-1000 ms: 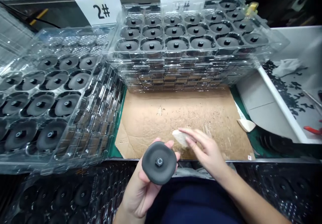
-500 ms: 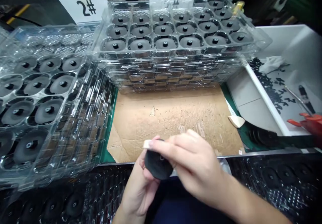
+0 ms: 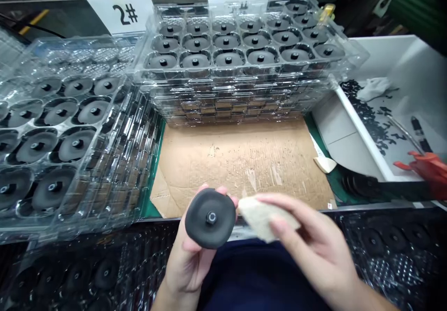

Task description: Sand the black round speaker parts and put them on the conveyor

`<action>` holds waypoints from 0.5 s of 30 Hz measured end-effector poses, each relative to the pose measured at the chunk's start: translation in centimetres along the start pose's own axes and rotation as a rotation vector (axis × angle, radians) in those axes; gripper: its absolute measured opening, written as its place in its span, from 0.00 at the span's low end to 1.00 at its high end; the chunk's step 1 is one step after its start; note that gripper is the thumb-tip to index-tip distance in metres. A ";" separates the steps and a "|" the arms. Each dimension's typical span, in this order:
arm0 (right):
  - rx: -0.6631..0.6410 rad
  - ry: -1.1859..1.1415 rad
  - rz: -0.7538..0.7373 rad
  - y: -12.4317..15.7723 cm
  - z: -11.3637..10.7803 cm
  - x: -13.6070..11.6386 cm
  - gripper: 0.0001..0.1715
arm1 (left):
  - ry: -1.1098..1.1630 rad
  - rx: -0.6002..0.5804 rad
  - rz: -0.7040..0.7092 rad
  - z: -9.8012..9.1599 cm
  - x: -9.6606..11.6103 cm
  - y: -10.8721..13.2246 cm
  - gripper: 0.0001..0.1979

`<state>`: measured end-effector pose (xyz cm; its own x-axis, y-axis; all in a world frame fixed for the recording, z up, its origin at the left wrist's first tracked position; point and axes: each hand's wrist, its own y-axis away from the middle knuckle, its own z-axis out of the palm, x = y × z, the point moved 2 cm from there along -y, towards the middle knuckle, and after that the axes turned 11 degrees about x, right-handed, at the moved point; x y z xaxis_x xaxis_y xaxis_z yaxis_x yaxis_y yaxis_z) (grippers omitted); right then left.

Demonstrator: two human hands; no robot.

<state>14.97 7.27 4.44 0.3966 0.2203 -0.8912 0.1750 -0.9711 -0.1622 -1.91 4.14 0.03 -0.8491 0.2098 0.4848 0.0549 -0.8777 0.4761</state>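
My left hand (image 3: 190, 264) holds a black rounded disc-shaped part (image 3: 200, 208) by its edge, with the small hollow stem at its centre facing up toward me. Just to the right, my right hand (image 3: 310, 241) grips a cream-coloured, wedge-like sponge pad (image 3: 261, 215) between thumb and fingers. The pad's tip is close to the disc's right edge; whether they touch I cannot tell. Both hands are over the front edge of a brown cardboard sheet (image 3: 230, 162).
Stacked clear plastic trays (image 3: 223, 71) of similar black parts stand at the back, with another stack (image 3: 70, 125) at left. At right, a white bin (image 3: 366, 134) holds black scraps and red-handled pliers (image 3: 422, 164). A second cream pad (image 3: 325, 164) lies beside the cardboard.
My right hand has pulled the pad away from the disc to the right. The disc, covered in part before, now shows its whole face, turned toward me.
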 end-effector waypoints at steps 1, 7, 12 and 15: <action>0.094 -0.002 0.065 0.1 -0.6 0.8 0.16 | 0.005 0.001 -0.027 0.1 0.0 0.2 0.28; 0.290 -0.037 0.166 1.1 -1.3 3.3 0.17 | 0.022 -0.133 -0.058 0.5 -0.3 1.5 0.29; 0.112 -0.072 0.217 2.2 -0.8 3.7 0.16 | 0.001 -0.203 -0.022 0.3 -0.6 2.7 0.29; 0.067 -0.093 0.203 2.5 -0.5 3.8 0.16 | 0.000 -0.216 -0.031 0.5 -0.8 3.4 0.28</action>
<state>17.32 5.75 0.88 0.3325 0.0137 -0.9430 0.0389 -0.9992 -0.0008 -0.76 1.20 1.67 -0.8487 0.2379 0.4724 -0.0848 -0.9428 0.3224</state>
